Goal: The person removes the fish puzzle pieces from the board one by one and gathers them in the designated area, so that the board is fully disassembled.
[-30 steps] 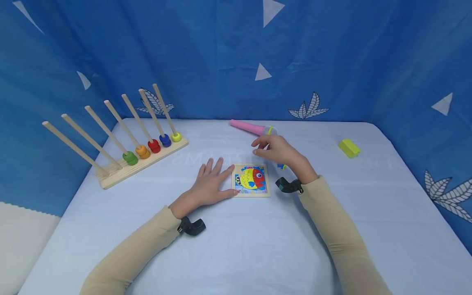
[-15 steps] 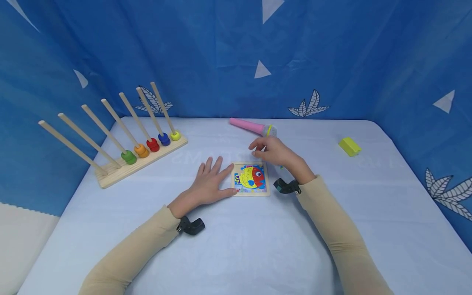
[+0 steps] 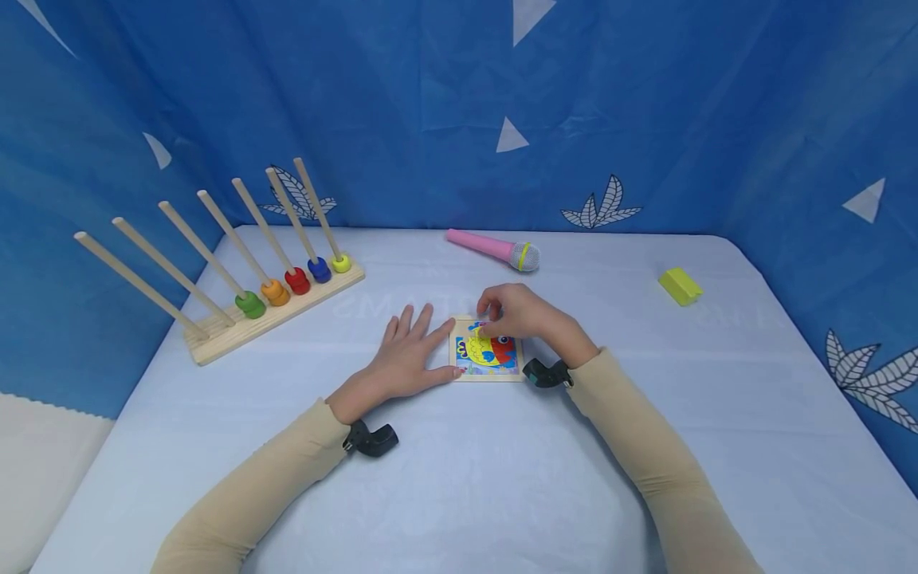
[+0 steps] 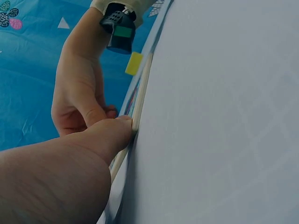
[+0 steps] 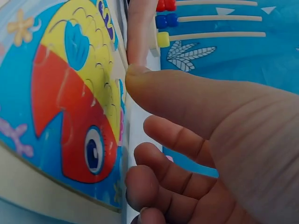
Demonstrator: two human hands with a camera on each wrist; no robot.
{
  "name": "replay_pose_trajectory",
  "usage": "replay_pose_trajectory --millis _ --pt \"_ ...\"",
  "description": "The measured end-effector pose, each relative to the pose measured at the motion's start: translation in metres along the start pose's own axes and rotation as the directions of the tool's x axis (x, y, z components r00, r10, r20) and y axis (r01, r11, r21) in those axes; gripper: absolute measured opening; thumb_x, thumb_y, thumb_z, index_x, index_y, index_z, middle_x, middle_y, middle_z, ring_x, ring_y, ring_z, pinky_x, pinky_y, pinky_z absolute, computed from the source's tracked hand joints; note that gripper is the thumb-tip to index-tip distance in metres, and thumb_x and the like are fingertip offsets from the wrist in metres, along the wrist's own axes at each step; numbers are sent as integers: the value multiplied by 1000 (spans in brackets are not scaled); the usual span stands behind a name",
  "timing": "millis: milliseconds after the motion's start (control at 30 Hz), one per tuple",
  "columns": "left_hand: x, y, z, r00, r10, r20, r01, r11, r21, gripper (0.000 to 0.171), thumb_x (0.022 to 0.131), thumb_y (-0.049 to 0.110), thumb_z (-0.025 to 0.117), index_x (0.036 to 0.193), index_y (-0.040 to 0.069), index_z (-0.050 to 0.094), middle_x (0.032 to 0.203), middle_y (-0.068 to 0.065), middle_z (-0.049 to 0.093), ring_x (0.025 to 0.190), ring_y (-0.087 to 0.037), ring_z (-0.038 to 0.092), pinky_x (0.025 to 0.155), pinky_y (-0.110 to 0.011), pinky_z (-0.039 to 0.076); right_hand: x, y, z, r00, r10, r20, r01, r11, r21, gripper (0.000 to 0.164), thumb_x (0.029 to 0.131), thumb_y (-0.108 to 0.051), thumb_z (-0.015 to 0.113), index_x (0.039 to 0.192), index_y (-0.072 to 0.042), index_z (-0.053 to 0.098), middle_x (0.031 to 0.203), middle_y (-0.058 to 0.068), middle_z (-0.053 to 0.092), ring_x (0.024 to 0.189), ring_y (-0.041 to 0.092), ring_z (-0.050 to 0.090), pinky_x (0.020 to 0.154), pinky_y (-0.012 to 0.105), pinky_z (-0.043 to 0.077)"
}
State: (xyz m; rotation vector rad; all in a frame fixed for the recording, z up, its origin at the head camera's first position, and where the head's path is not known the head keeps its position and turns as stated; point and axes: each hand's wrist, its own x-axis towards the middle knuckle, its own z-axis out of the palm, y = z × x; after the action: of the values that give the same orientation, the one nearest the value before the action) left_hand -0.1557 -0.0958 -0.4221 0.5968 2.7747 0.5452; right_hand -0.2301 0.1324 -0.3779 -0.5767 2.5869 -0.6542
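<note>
A small wooden fish jigsaw with a pale frame lies on the white table, its fish yellow and red. A bare wood patch shows beside the yellow body in the right wrist view. My left hand rests flat with fingers spread, index finger and thumb at the jigsaw's left side. Over the upper part of the jigsaw is my right hand. Its thumb is at the puzzle's surface, while the other fingers curl loosely apart from it. I see nothing held between them.
A wooden rack with tall pegs and coloured beads stands at the left. Beyond the jigsaw lies a pink toy microphone. A yellow-green block sits at the right. Blue cloth hangs behind the table.
My right hand has moved down and left over the jigsaw, revealing the microphone's head. The small colourful piece right of the frame is no longer visible. My left hand has stayed still.
</note>
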Motion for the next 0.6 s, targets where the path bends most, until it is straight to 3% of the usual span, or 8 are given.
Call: replay_pose_trajectory --millis 600 --pt "-1 1 -2 1000 8 1 -8 1000 8 85 93 60 61 162 21 30 172 -21 8 157 -51 -3 123 -70 4 1 -1 8 1000 -1 -2 1 999 -54 26 85 -21 83 106 -10 72 89 5 61 86 20 55 69 23 48"
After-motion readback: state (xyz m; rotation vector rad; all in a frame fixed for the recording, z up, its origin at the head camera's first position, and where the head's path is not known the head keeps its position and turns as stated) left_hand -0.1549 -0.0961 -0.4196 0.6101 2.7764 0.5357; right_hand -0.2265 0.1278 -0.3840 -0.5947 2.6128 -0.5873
